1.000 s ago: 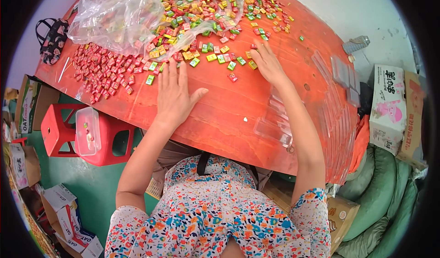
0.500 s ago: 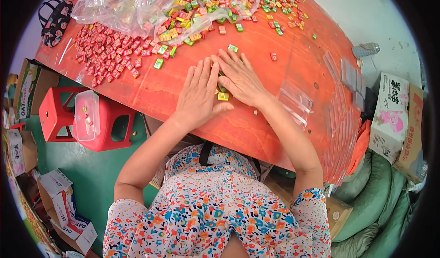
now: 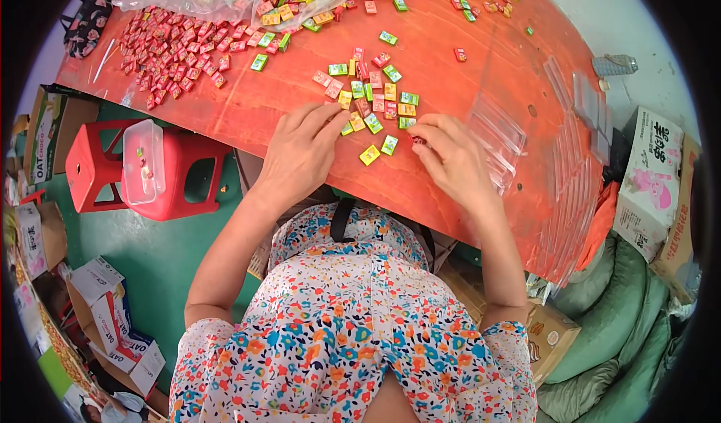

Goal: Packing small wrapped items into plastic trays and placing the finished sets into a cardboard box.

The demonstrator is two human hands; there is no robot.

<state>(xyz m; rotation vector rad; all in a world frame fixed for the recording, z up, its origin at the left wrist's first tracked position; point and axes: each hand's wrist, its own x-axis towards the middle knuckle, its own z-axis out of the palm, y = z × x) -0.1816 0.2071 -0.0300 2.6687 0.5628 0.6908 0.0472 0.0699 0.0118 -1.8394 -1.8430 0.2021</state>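
Glossy orange table (image 3: pixel 451 190) bears small square candies (image 3: pixel 373 96) (foil-wrapped) between both hands.

Short-sleeved floral garment (image 3: pixel 353 325), white ground, red, blue, orange and yellow print, dark strap (image 3: pixel 342 219) at neckline, bare forearms, left hand (image 3: pixel 300 153), right hand (image 3: pixel 451 160), no rings or watch visible

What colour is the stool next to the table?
The stool is red, seen best in the head view.
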